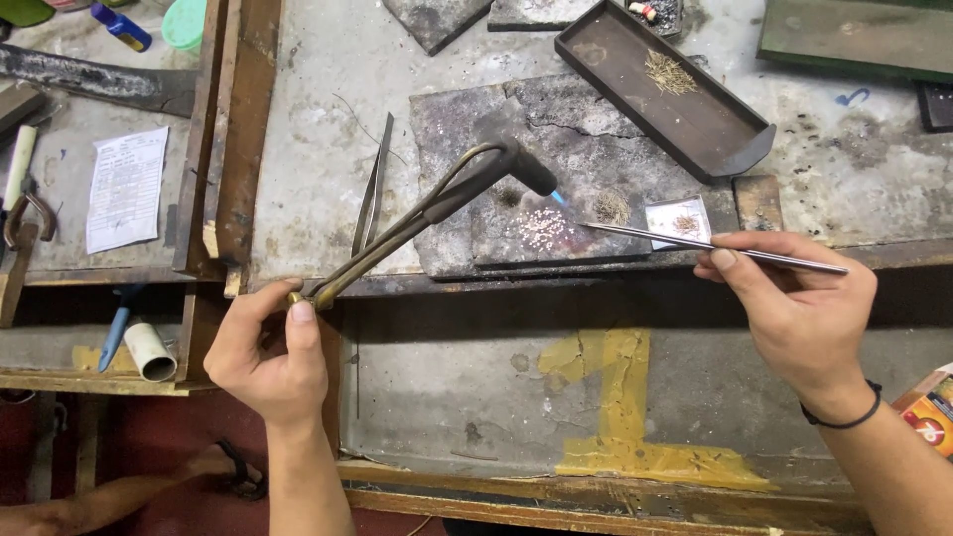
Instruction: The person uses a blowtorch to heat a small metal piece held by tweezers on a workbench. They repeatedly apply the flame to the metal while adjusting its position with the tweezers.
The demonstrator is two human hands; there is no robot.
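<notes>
My left hand (266,349) grips the brass handle end of a gas torch (437,203). Its dark nozzle points down and right, with a small blue flame over a cluster of tiny glowing pieces (541,226) on a charred soldering block (556,179). My right hand (794,298) holds long steel tweezers (695,243), whose tip reaches left to just beside the glowing cluster. A small white tile with wire bits (678,220) lies under the tweezers' shaft.
A dark rectangular tray (715,129) with fine wire scraps sits at the back right. Spare tweezers (372,189) lie left of the block. A paper slip (124,189), a blue pen (114,333) and a paper roll (149,349) are at the left. A sandalled foot (213,467) shows below.
</notes>
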